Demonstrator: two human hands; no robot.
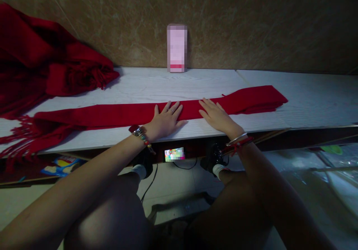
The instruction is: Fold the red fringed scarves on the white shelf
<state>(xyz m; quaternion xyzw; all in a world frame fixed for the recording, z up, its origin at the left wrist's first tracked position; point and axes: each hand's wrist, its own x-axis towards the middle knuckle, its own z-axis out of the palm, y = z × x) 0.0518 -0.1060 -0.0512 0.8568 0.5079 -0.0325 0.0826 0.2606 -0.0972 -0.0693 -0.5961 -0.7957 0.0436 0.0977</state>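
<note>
A red scarf [123, 115] lies lengthwise across the white surface, folded into a long narrow strip. Its fringe [22, 136] spreads out at the left end, and the right end is a folded, layered edge. My left hand [165, 122] rests flat on the strip near its middle, fingers spread. To its right, my right hand [216, 115] also lies flat on the scarf with fingers stretched out. A short stretch of red cloth shows between the two hands. Neither hand grips the fabric.
More red fringed cloth [64, 63] is heaped at the back left. A pink phone-like object [177, 48], pixelated, leans upright against the brown wall [251, 26]. Below the white tabletop [195, 131] are a lit screen [173, 154], a colourful packet [65, 164] and cables.
</note>
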